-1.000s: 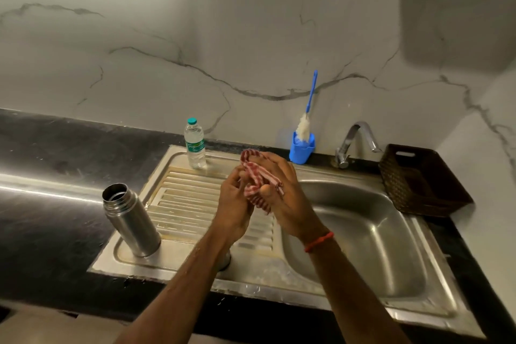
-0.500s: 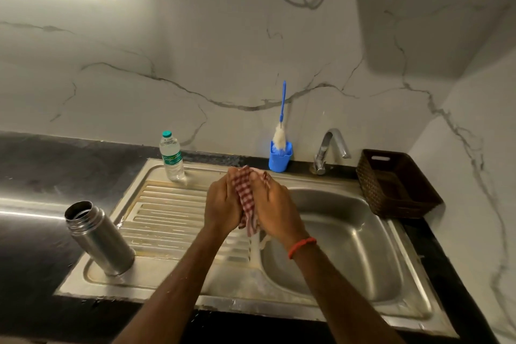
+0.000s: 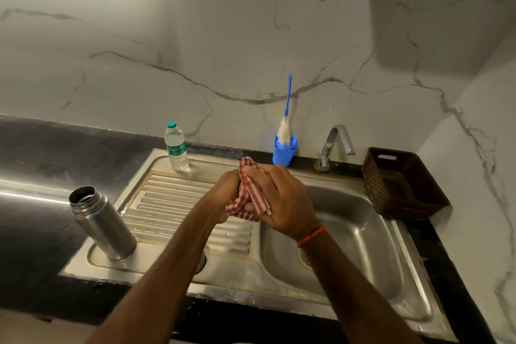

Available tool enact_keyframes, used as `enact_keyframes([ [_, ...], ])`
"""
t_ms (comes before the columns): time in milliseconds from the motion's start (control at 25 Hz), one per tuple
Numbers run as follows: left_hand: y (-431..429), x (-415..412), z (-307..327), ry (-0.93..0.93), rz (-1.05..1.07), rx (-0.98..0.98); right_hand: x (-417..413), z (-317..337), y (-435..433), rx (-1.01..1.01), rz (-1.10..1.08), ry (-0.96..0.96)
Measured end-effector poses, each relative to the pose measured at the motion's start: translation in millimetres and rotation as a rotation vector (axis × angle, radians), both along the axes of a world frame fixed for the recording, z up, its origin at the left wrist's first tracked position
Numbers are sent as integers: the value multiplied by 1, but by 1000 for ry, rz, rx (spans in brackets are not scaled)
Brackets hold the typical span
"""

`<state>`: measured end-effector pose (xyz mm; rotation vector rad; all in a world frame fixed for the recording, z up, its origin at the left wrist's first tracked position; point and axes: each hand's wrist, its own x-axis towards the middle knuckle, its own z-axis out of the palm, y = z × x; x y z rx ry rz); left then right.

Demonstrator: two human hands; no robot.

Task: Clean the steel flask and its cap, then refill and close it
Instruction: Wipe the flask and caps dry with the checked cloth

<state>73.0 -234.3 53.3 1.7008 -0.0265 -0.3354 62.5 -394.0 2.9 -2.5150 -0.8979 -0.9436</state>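
Looking down on a black stone worktop (image 3: 42, 165) that carries a stainless-steel sink (image 3: 363, 232), with a ribbed steel draining board (image 3: 173, 198) on the basin's 9 o'clock side. A dark brown woven basket (image 3: 402, 184) sits on the worktop at the basin's 3 o'clock.

The task's thing, an uncapped cylindrical steel flask (image 3: 103, 223), stands on its base at the board's 8 o'clock corner, well apart from the hands.

The left hand (image 3: 223, 193) and right hand (image 3: 284, 201) meet above the seam between board and basin. Each hand's grip is clamped on a red-and-white checked cloth (image 3: 250, 195) bunched between them. Whether the flask's cap is wrapped inside cannot be told. A round metal shape (image 3: 202, 262) under the left forearm is too hidden to name.

From the hands, a curved chrome tap (image 3: 335, 142) stands at 1 o'clock. A blue plastic holder (image 3: 284, 152) with a white-bristled brush is at 12 o'clock. A clear plastic water bottle (image 3: 176, 148) is at 11 o'clock.

Likely hazards:
- The flask is tall and narrow, near the board's outer rim, so a swing of the left elbow could topple it onto the worktop.
- If a small cap is in the cloth, wet metal could slip free and drop into the basin, needing another wash.
- Pouring from the bottle into the flask's narrow mouth could spill.
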Motion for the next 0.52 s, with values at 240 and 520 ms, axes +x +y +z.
enact_keyframes([
  [240,-12,2,-11,-465,253,-4,-6,33,38,820,-272,807],
  [520,-15,-1,-12,-364,238,-35,-10,35,30,537,-278,677],
])
